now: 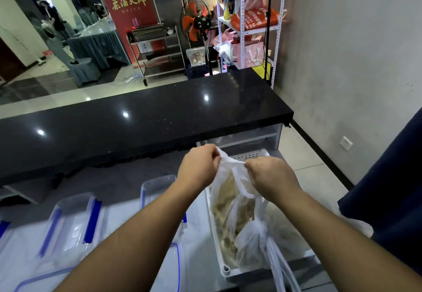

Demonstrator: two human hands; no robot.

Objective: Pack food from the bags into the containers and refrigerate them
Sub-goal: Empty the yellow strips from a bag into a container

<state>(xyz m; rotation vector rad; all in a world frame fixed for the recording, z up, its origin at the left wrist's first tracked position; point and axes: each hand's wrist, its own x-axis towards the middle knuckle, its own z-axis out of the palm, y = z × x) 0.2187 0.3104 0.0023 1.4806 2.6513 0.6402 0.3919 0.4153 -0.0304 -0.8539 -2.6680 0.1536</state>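
Grey worktop (127, 177) runs below a black counter (137, 127), and the packing on it looks barely begun. Nearest, along the worktop's front edge, clear containers (73, 221) with blue clips lie in a row toward the left corner; none shows any food inside, so filling, closing and chilling all seem left to do. At the worktop's right end sits a white crate (225, 269), and in it lie tied bags (258, 241) of pale food, their long handles trailing over its near rim. Above the crate's far half, one bag (228, 191) hangs raised, holding pale strips that could be noodles or bean curd; I cannot tell which. Both forearms reach out from the near edge and meet at the bag's top. Left hand (198, 166) pinches the plastic on one side of the knot or mouth, fingers curled down onto it; right hand (269, 173) pinches the other side, knuckles up, the two nearly touching. My judgement is that the bag is being untied or pulled open, the first step before tipping it into a container. Beyond the counter stand a trolley (157, 52), a fan (197, 22) and shelves (251, 18).
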